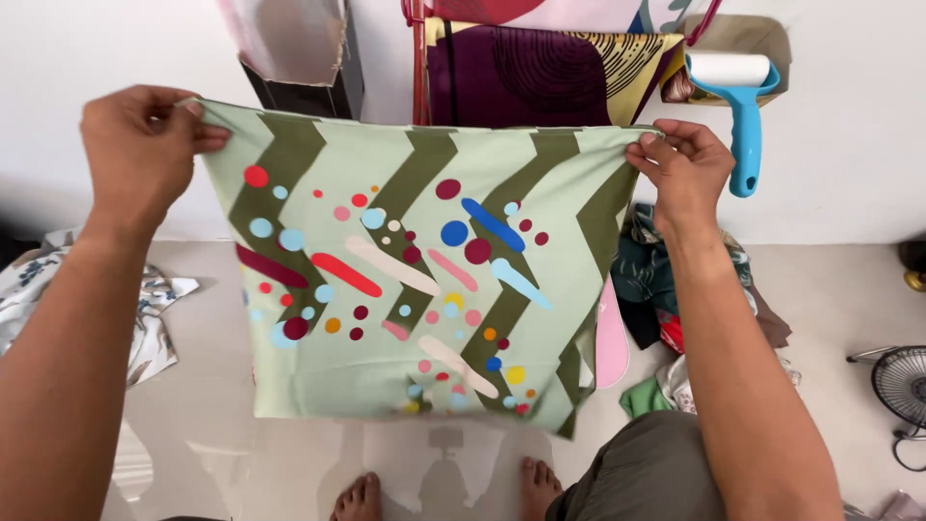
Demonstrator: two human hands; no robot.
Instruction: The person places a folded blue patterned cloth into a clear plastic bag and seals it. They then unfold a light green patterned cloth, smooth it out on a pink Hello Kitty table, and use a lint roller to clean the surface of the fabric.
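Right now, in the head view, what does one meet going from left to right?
Floral white cloth on the floor → left hand → pale green patterned fabric with olive zigzags → right hand → blue-handled lint roller → black fan.

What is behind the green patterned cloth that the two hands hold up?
Above the green cloth held by the left hand and right hand, a purple and yellow fabric on a red rack shows. The rack's lower part and the floor behind are covered.
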